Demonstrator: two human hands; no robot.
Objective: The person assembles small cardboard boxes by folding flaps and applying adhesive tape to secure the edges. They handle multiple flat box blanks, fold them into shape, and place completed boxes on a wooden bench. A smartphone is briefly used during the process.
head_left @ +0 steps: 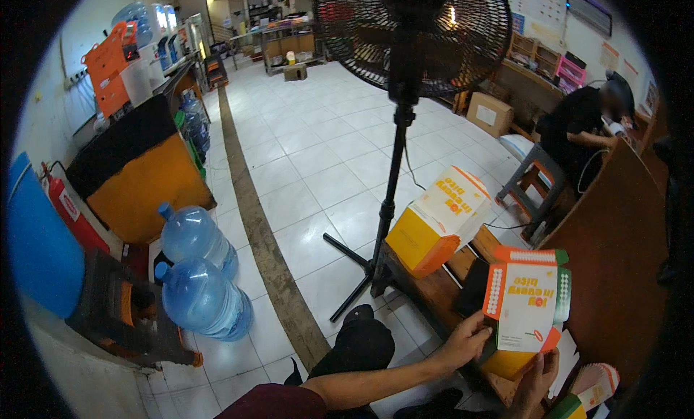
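Observation:
A partly folded food carton, white with orange, green and yellow panels, is tilted up in front of me with its side flaps spread. My left hand pinches its lower left edge, fingers curled in. At the lower right corner, by an orange flap, my right hand grips the carton between thumb and fingers; part of that hand runs toward the lower rim. Beyond the left hand, on a wooden bench, lie white and yellow cartons of the same print. More printed cartons sit to the right of my right hand.
A black standing fan rises beyond the bench, its legs on the tiled floor. Two large blue water bottles stand at left near a dark stool. A brown wooden panel is at right; behind it a person sits bent forward.

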